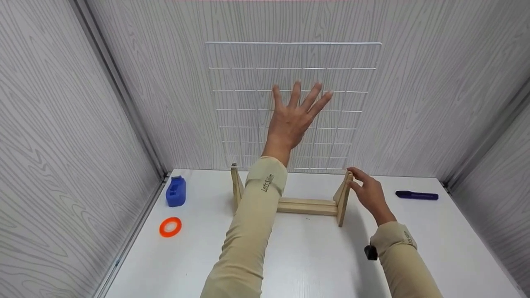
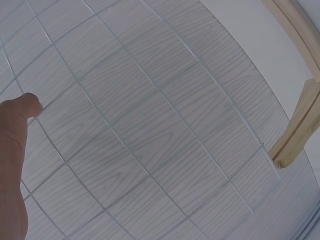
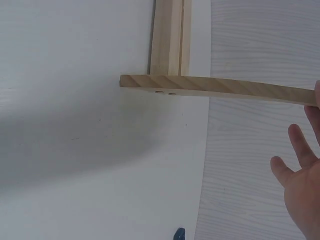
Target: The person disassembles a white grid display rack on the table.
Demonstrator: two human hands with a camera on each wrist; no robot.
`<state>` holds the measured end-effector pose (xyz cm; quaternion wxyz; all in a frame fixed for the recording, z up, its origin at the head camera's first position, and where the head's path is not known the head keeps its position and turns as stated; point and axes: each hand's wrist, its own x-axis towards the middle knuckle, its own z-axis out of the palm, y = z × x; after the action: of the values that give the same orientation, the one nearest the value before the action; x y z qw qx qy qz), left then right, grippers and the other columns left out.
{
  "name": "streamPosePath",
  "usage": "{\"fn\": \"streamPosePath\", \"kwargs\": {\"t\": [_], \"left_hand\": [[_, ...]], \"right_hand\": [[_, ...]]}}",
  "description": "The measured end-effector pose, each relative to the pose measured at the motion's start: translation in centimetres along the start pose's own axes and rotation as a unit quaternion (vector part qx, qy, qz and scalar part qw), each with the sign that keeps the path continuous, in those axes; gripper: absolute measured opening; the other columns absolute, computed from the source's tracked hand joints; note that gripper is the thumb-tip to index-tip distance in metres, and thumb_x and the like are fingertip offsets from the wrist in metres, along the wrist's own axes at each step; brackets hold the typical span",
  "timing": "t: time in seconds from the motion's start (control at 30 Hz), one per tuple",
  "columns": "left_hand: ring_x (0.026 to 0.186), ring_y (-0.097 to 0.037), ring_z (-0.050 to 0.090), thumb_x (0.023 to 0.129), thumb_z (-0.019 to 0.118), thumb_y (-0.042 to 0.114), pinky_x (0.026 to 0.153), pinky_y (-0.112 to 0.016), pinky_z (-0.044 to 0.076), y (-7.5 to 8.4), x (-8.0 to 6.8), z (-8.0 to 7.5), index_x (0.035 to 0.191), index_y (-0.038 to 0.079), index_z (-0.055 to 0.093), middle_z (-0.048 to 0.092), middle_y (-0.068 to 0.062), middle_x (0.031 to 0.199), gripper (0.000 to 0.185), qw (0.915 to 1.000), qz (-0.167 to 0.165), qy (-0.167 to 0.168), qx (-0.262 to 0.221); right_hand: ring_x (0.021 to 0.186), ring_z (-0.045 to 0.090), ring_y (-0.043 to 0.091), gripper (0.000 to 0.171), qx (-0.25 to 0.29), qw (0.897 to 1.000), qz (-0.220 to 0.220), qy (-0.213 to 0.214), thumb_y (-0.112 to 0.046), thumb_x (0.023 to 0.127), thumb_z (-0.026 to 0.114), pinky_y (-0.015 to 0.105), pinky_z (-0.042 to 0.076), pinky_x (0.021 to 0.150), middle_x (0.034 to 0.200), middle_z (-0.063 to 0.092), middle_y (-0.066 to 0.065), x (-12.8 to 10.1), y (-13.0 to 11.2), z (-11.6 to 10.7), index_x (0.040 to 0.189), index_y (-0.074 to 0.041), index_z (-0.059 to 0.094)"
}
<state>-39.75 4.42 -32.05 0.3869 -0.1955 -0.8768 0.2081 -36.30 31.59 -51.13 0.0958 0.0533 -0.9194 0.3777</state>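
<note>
A white wire grid (image 1: 248,68) leans upright against the back wall. My left hand (image 1: 296,109) is raised in front of it with fingers spread and straight; the left wrist view shows the thumb (image 2: 20,117) by a grid wire (image 2: 165,95). Whether the palm touches the grid I cannot tell. Below stands a wooden stand (image 1: 308,205), two uprights joined by a low crossbar. My right hand (image 1: 364,188) touches the top of its right upright (image 1: 343,198) with loose fingertips. The right wrist view shows that upright (image 3: 215,87) and my relaxed fingers (image 3: 295,145) beside it.
On the white table (image 1: 306,256) a blue tape dispenser (image 1: 176,191) and an orange tape ring (image 1: 170,227) lie at the left. A purple marker (image 1: 416,195) lies at the right near the back. Grey panelled walls close in both sides and the back.
</note>
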Motion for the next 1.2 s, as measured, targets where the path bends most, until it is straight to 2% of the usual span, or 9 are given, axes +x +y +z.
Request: {"fn": "streamPosePath", "kwargs": {"t": [0.3,0.57,0.77,0.93,1.2], "left_hand": [[0.155,-0.03,0.027,0.094,0.071,0.027,0.114,-0.071,0.032,-0.6,-0.3,0.1,0.162,0.039,-0.007,0.006,0.008,0.173,0.104,0.9999,-0.002,-0.015,0.005],[0.154,-0.031,0.029,0.093,0.071,0.032,0.113,-0.071,0.033,-1.3,-0.8,0.4,0.163,0.038,-0.005,0.009,0.007,0.172,0.103,0.9998,0.002,-0.006,0.017],[0.154,-0.03,0.028,0.094,0.07,0.029,0.113,-0.072,0.033,-1.7,-1.2,0.6,0.163,0.038,-0.006,0.008,0.007,0.172,0.103,0.9998,0.0,-0.011,0.015],[0.155,-0.031,0.028,0.096,0.067,0.027,0.114,-0.072,0.031,-1.6,-1.7,1.1,0.162,0.038,-0.007,0.007,0.007,0.173,0.101,0.9997,-0.002,-0.018,0.013],[0.155,-0.03,0.027,0.096,0.068,0.034,0.114,-0.072,0.03,-1.6,-2.9,2.4,0.163,0.038,-0.006,0.007,0.007,0.173,0.099,0.9995,-0.002,-0.032,0.005]], "right_hand": [[0.135,0.053,0.043,0.047,-0.009,0.999,0.003,0.033,-0.015,0.102,0.061,0.063,0.041,0.111,0.147,0.056,0.021,-0.5,0.7,0.2,0.148,-0.009,0.051],[0.128,0.059,0.042,0.046,-0.027,0.997,-0.003,0.076,-0.023,0.1,0.065,0.062,0.045,0.105,0.14,0.062,0.02,-0.6,0.6,0.7,0.143,-0.009,0.056],[0.122,0.064,0.041,0.047,-0.006,0.995,-0.006,0.098,-0.022,0.097,0.069,0.056,0.052,0.101,0.137,0.064,0.021,-0.7,0.4,1.0,0.14,-0.006,0.057],[0.123,0.064,0.039,0.046,0.032,0.996,-0.001,0.086,-0.018,0.097,0.069,0.051,0.055,0.1,0.137,0.063,0.023,-0.7,0.4,0.8,0.139,-0.005,0.056],[0.137,0.053,0.039,0.045,0.084,0.996,0.027,0.03,-0.019,0.1,0.064,0.051,0.048,0.109,0.144,0.057,0.021,-0.5,0.5,0.5,0.14,-0.004,0.049]]}}
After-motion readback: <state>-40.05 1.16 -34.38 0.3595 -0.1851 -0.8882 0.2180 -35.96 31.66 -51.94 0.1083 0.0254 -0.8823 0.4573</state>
